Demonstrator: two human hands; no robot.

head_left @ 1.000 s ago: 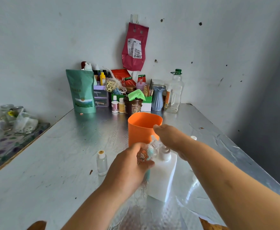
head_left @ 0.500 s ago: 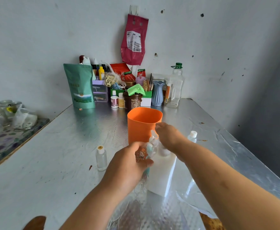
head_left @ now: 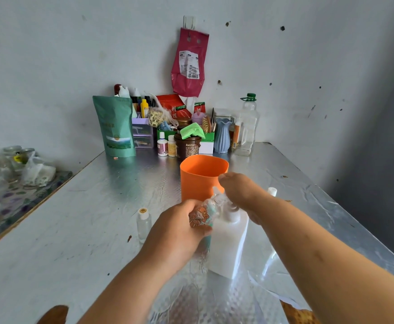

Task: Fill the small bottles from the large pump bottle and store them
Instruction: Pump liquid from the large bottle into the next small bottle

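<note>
A large white pump bottle (head_left: 228, 244) stands on the silver table in front of me. My right hand (head_left: 240, 192) rests on its pump head, which is mostly hidden under the hand. My left hand (head_left: 179, 232) grips a small clear container with a cartoon sticker (head_left: 203, 216), tilted with its mouth up by the pump spout. A small clear bottle with a yellow-ringed cap (head_left: 144, 224) stands upright left of my left hand. Another small bottle's white cap (head_left: 272, 191) shows behind my right wrist. An orange cup (head_left: 203, 176) stands just behind the pump bottle.
Clutter lines the back wall: a green pouch (head_left: 115, 129), a brown jar (head_left: 187, 147), a blue vase (head_left: 223, 134), a clear plastic jug (head_left: 247, 127). A side table with bags and jars (head_left: 16, 169) sits at left. The table's right edge (head_left: 355, 230) drops off.
Both hands stayed at the pump bottle. My right hand shifted slightly over the pump head and the view tilted a little, exposing the white cap behind the wrist.
</note>
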